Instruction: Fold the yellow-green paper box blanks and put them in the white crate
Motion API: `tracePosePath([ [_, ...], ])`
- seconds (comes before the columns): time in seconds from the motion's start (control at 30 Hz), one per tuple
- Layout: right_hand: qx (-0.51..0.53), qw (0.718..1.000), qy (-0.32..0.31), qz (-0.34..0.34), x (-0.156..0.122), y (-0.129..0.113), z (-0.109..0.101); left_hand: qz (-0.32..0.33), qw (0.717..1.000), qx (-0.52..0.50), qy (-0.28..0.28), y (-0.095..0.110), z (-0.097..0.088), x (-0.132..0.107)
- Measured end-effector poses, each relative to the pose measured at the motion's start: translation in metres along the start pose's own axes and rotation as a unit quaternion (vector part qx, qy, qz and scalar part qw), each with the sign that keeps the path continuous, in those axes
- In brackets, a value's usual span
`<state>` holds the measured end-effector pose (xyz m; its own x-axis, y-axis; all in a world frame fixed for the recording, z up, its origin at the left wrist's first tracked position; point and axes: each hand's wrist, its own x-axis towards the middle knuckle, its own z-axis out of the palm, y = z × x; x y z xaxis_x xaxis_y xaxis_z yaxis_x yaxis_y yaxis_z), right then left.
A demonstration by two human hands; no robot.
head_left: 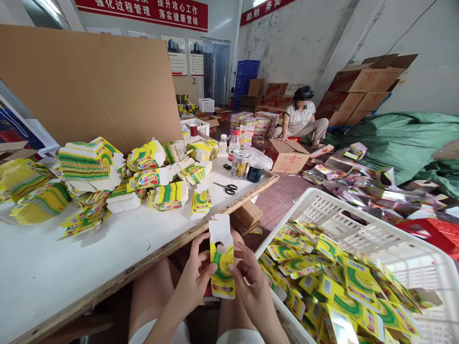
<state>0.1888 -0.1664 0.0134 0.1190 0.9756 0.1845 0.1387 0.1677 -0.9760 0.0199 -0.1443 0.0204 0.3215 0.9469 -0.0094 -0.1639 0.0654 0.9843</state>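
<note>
A small yellow and green carton with a white hang tab stands upright over my lap, held between both hands. My left hand grips its left side, thumb pressed on the front. My right hand pinches its right side. Stacks of flat yellow and green cartons lie on the white table to my left. To my right a white plastic crate holds several folded cartons of the same kind.
Black scissors, bottles and a dark cup stand at the table's far end. A big cardboard sheet leans behind the table. A person sits on the floor by an open cardboard box. Foil packets litter the floor near a green tarp.
</note>
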Motion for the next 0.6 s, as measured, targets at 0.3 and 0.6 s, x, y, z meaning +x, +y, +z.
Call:
tracePosePath([
  [0.3, 0.000, 0.986, -0.166, 0.031, 0.009, -0.013, -0.027, -0.095, 0.984, -0.097, -0.116, 0.013, -0.001, -0.012],
  [0.6, 0.024, 0.999, -0.027, -0.023, 0.012, -0.002, -0.020, -0.116, 0.984, -0.100, -0.094, 0.005, -0.002, -0.010],
])
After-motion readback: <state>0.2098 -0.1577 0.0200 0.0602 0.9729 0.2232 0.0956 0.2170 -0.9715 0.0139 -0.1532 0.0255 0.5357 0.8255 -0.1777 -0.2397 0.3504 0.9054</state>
